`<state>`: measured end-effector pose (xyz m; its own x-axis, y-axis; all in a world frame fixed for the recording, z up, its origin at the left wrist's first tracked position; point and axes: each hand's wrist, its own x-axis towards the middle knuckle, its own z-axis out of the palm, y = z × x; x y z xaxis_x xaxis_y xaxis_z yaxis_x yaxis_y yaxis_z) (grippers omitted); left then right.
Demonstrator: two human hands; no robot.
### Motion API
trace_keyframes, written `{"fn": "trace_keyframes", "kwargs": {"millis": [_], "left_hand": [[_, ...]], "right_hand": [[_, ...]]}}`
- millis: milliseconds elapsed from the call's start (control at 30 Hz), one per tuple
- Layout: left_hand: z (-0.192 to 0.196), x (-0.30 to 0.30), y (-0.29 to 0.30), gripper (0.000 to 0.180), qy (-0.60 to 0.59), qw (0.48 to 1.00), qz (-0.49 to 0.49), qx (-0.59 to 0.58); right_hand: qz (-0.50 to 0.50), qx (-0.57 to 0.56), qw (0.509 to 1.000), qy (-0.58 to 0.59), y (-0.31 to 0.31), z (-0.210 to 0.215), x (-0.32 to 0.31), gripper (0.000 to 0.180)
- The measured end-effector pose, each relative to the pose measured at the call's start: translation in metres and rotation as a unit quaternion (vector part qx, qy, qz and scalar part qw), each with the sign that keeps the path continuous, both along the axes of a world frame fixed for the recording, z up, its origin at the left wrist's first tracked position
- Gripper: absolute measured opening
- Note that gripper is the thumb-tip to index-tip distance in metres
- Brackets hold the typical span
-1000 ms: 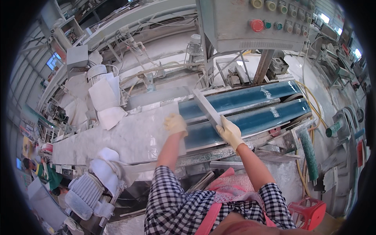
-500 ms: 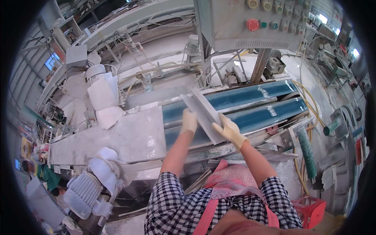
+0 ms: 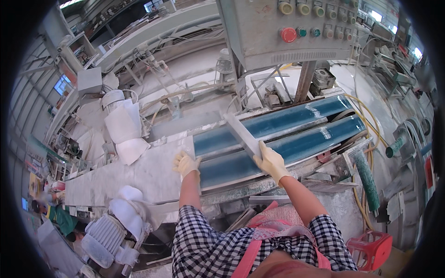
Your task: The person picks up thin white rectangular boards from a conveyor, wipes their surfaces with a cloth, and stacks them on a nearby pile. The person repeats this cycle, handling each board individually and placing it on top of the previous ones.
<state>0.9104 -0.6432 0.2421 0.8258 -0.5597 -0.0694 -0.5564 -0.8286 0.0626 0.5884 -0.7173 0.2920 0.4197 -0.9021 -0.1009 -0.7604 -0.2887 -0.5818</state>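
Two wet blue conveyor belts (image 3: 315,143) run side by side, with a long pale grey strip (image 3: 242,133) lying slantwise across them. My right hand (image 3: 273,162), in a cream glove, grips the strip's near end, thumb along its edge. To the left, my gloved left hand (image 3: 186,163) is apart from the strip, fingers spread over the pale metal table (image 3: 125,171) where the belts begin. Nothing shows in that hand, though its palm side is hidden.
A grey control box (image 3: 292,32) with coloured buttons overhangs the far side. Dusty motors stand left, one (image 3: 103,236) close to the table's near edge. A red stool (image 3: 371,250) is at lower right; yellow hoses (image 3: 371,125) hang past the belts' right end.
My left hand has let go of the grey pieces and moved left onto the metal table. Two long grey faces showed before; one strip shows now, still in my right hand.
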Motion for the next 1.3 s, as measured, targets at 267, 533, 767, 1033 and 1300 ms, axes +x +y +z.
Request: {"fn": "trace_keyframes", "kwargs": {"millis": [267, 533, 767, 1033, 1300], "left_hand": [[-0.019, 0.035, -0.020, 0.083, 0.069, 0.993, -0.035, 0.092], [-0.043, 0.043, -0.034, 0.046, 0.089, 0.995, -0.031, 0.025], [0.018, 0.082, -0.004, 0.023, 0.190, 0.944, -0.231, -0.136], [0.011, -0.076, -0.056, 0.021, 0.309, 0.818, -0.330, -0.356], [0.046, -0.110, -0.085, 0.046, 0.731, 0.612, -0.178, -0.245]], "right_hand": [[-0.017, 0.003, 1.000, -0.017, 0.003, 0.006, -0.004, 0.055], [-0.019, 0.025, 0.998, -0.057, 0.001, 0.004, -0.011, 0.041], [-0.019, 0.000, 0.997, -0.073, -0.002, -0.003, -0.012, 0.044], [0.009, 0.010, 0.998, -0.068, -0.005, 0.002, -0.018, 0.073], [0.049, 0.028, 0.997, -0.045, -0.007, 0.007, -0.028, 0.090]]}}
